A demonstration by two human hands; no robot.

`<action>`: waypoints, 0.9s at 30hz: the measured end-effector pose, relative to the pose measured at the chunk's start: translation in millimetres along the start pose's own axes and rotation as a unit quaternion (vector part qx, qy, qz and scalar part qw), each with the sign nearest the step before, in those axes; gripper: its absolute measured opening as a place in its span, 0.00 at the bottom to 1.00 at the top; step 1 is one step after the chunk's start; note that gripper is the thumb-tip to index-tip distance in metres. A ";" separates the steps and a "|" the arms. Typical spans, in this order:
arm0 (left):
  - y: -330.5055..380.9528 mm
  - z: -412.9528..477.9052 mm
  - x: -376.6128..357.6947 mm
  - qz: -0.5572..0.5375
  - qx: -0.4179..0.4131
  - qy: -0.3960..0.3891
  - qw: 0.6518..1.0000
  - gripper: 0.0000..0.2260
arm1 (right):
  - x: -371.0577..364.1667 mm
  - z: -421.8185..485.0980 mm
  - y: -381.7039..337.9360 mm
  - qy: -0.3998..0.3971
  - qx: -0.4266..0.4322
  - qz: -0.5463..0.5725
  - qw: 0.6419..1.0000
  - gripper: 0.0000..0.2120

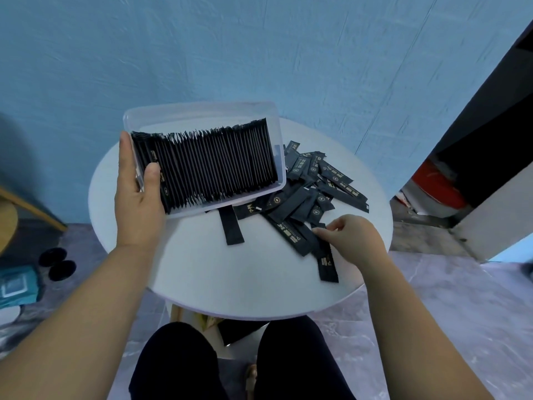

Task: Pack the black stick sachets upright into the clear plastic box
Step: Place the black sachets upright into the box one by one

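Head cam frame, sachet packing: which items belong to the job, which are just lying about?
Job: clear plastic box, held by left hand; packed sachets; loose sachets, right hand at them; white table.
Lying about: black discs on floor; teal pack; red object by doorway.

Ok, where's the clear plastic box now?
Head view, left of centre: the clear plastic box is held tilted by the left hand at its left end, loose sachets lying right of it.
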State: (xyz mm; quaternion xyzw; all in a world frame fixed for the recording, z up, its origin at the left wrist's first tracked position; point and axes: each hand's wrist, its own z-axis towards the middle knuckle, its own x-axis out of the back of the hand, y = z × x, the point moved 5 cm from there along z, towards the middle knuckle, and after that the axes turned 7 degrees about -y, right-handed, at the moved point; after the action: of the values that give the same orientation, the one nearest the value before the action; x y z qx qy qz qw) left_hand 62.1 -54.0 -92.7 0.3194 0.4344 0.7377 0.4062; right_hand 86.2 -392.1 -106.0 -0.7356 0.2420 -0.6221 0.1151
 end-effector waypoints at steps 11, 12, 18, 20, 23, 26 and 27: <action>2.0 -0.3 -0.1 0.008 -0.002 -0.003 1.000 0.21 | 15.3 -6.7 -11.4 0.056 0.086 0.274 0.956 0.07; 2.1 0.0 -0.1 0.008 0.000 -0.004 1.000 0.21 | 12.2 -7.2 -20.0 0.053 0.102 0.290 0.950 0.06; 2.3 -0.1 -1.1 0.000 -0.001 -0.004 1.000 0.22 | -5.7 -3.3 -52.2 0.070 0.164 0.127 0.976 0.10; 2.8 -0.2 -0.6 0.004 -0.004 -0.006 1.000 0.21 | -9.9 -5.1 -46.2 0.075 0.133 0.025 0.988 0.20; 3.1 0.3 0.4 0.010 -0.009 -0.008 1.000 0.22 | -19.0 -14.9 -37.3 0.047 0.078 -0.053 0.994 0.34; 3.5 0.6 -0.4 0.011 -0.008 -0.008 1.000 0.21 | -24.5 -21.0 -38.4 0.014 0.068 -0.074 0.995 0.34; 3.3 0.4 -0.6 0.011 -0.008 -0.009 1.000 0.21 | -25.2 -21.5 -39.7 0.000 0.069 -0.066 0.995 0.33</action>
State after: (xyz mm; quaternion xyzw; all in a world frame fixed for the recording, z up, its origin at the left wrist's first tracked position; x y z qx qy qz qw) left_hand 61.6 -55.3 -89.6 0.3276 0.4208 0.7429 0.4046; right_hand 71.0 -342.7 -104.7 -0.7401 0.1496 -0.6438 0.1242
